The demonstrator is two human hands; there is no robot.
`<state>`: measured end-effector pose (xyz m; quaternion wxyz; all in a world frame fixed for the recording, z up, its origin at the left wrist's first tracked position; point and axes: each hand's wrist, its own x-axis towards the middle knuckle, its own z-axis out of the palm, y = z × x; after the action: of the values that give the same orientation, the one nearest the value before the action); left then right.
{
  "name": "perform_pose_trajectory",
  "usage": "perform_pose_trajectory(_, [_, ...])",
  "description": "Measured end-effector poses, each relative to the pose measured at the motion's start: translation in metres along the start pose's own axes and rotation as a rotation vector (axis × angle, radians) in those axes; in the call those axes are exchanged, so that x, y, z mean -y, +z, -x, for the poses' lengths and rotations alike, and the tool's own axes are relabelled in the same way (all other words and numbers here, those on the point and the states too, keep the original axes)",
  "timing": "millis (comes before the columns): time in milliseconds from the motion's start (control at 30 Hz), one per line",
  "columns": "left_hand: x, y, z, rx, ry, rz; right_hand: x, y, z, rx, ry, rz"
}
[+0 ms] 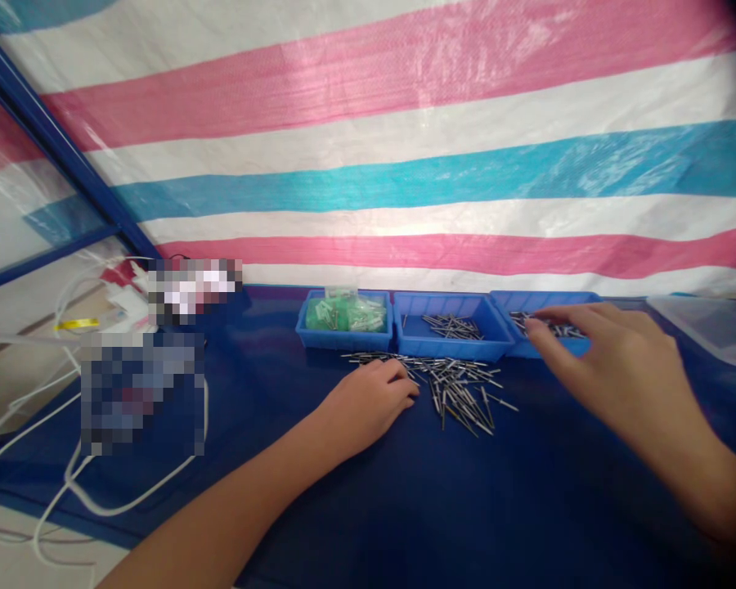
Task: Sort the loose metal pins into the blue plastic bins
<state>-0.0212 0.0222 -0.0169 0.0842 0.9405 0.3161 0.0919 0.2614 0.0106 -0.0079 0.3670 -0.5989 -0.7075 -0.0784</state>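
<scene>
Silvery pop rivets [463,388] with thin dark stems lie in a loose pile on the blue tabletop. My left hand [374,401] rests at the pile's left edge, its fingers curled together; whatever is under them is hidden. Over the right blue bin [540,348] is my right hand [619,368], thumb and forefinger tips nearly meeting in a pinch. I cannot make out what is between them. More rivets [567,330] show in that bin below the hand. The middle blue bin [496,348] also contains a heap of rivets [457,326].
The left blue bin [343,339] holds green and clear plastic bags [368,313] of small parts. A translucent plastic lid or tray [705,327] lies at far right. White cables [128,507] loop across the left side. Striped sheeting [368,188] hangs behind the table [405,515].
</scene>
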Motion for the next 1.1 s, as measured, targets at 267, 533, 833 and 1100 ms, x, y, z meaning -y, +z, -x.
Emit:
perform_pose_trajectory(267, [0.004, 0.002, -0.002, 0.007, 0.05, -0.057, 0.045, 0.016, 0.015, 0.083, -0.145, 0.067])
perform_pose_trajectory(533, [0.006, -0.003, -0.001, 0.0, 0.068, -0.047, 0.067, 0.021, 0.025, 0.232, -0.204, -0.029])
perform_pose_trajectory(833, [0.01, -0.019, 0.004, 0.122, -0.035, -0.046, 0.066, 0.021, 0.024, 0.224, -0.22, -0.048])
perform_pose_trajectory(1100, [0.01, -0.012, 0.003, 0.098, -0.037, -0.061, 0.072, 0.022, 0.027, 0.294, -0.228, -0.075])
